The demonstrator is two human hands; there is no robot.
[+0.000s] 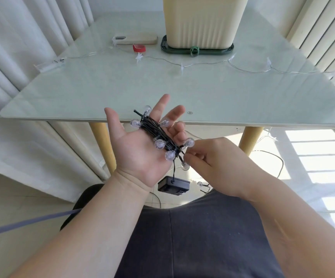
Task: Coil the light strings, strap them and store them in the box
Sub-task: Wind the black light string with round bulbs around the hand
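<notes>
As coil (158, 135) wraps left hand (140, 149), box (202, 21) upright

Black light string (158, 133), cream box (200, 23)

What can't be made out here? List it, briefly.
Head view:
Box: top and inside cut off by the upper edge.
Clear light string: drops off the table's right side; its end cannot be traced.
Black light string: loose tail hidden behind the right hand and lap.
</notes>
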